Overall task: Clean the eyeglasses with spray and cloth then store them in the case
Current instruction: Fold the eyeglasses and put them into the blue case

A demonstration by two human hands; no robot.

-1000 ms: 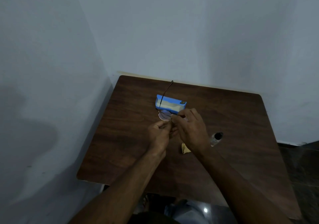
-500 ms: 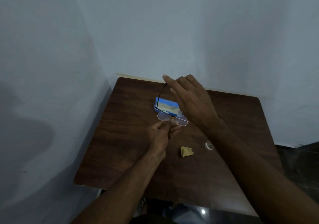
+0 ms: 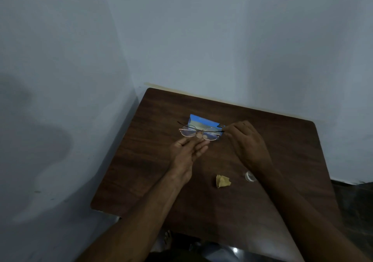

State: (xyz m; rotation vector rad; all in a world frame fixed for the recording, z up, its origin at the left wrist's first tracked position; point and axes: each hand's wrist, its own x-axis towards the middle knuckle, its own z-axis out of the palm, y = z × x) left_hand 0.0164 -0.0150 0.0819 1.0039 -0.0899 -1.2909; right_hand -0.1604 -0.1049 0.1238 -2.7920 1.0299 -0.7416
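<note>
Head view: thin-rimmed round-lensed eyeglasses [image 3: 198, 133]

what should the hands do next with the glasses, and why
Probably fold the last temple flat, then lower the glasses into the blue case. The left hand pinches the bridge, the right hand holds a temple tip, and one arm already lies across the lenses. The yellow cloth and spray bottle lie set aside on the table, suggesting cleaning is finished.
</note>
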